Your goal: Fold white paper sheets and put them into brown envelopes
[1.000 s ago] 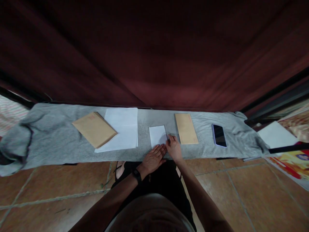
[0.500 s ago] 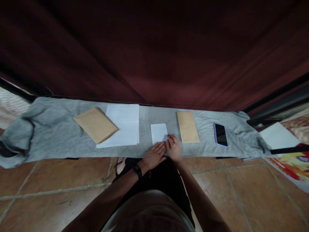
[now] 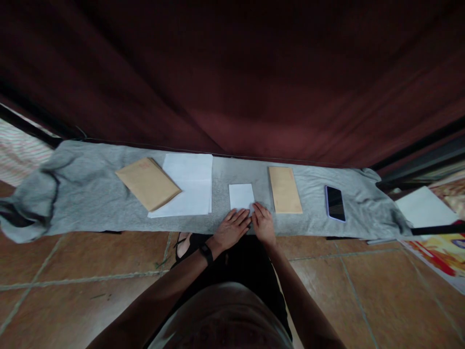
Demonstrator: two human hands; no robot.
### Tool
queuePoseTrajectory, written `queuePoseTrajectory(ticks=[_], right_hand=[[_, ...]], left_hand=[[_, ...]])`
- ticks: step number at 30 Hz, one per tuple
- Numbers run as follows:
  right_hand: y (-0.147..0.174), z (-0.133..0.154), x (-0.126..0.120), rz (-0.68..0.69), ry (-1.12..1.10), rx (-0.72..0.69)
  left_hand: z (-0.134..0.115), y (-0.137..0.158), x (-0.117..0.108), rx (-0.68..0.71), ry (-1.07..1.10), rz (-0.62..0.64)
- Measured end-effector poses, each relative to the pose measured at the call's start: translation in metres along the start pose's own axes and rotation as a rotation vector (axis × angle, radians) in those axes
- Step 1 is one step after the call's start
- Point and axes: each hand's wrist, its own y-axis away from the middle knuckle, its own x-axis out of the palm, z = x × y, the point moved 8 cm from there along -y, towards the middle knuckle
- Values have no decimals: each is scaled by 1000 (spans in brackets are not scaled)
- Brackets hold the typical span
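Note:
A small folded sheet of white paper point(image 3: 241, 195) lies flat in front of me at the middle of the cloth-covered table. My left hand point(image 3: 232, 229), with a dark band on its wrist, rests palm down along the paper's near edge, its fingers stretched out. At the near right corner, my right hand point(image 3: 263, 223) lies with its fingertips on the paper, fingers lightly bent and not closed around anything visible. The two hands nearly touch. Just right of the paper sits a single brown envelope point(image 3: 285, 190).
To the left, a stack of brown envelopes point(image 3: 147, 184) overlaps larger white sheets point(image 3: 192, 186). A phone point(image 3: 334, 203) lies at the right on the grey cloth point(image 3: 94, 194). A dark red curtain point(image 3: 232, 97) hangs along the far edge. Tiled floor point(image 3: 123, 257) shows below.
My left hand has slid slightly up and left along the paper's near edge. My right fingers have flattened somewhat at the corner. The whole view has shifted a little.

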Motion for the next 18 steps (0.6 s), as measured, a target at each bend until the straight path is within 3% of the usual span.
queuePoseTrajectory(ticks=[18], right_hand=[[4,4,0,7,29,-33]], left_hand=[[2,-5,-5,66,-31,65]])
